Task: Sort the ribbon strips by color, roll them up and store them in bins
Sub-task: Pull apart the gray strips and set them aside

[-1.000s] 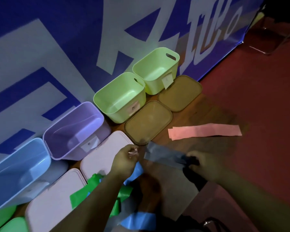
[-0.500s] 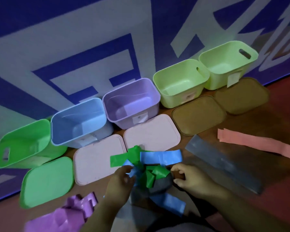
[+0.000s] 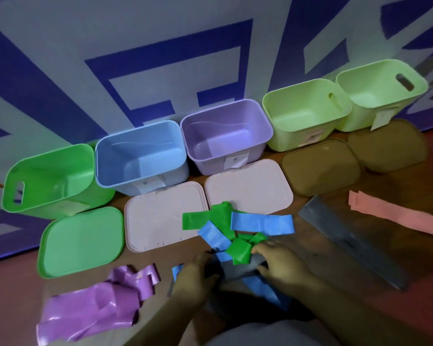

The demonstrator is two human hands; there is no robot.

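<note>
A tangle of green strips (image 3: 240, 250) and blue strips (image 3: 260, 222) lies in front of me on the wooden floor. A dark grey strip (image 3: 238, 270) runs through it, and my left hand (image 3: 193, 280) and my right hand (image 3: 280, 264) each grip one end. A flat grey strip (image 3: 348, 243) and pink strips (image 3: 395, 218) lie to the right. Crumpled purple strips (image 3: 98, 303) lie at the lower left. A green bin (image 3: 48, 181), a blue bin (image 3: 140, 156), a purple bin (image 3: 225, 136) and two light green bins (image 3: 305, 113) (image 3: 378, 93) stand along the wall.
Lids lie in front of the bins: a green lid (image 3: 80, 240), two pale pink lids (image 3: 160, 221) (image 3: 250, 191) and two brown lids (image 3: 320, 168) (image 3: 385, 146). A blue and white banner wall (image 3: 160, 58) closes off the back.
The view swung left, bringing the green and blue bins and purple strips into sight. The grey strip from my right hand now lies flat beside the pink ones. Both hands moved into the mixed pile.
</note>
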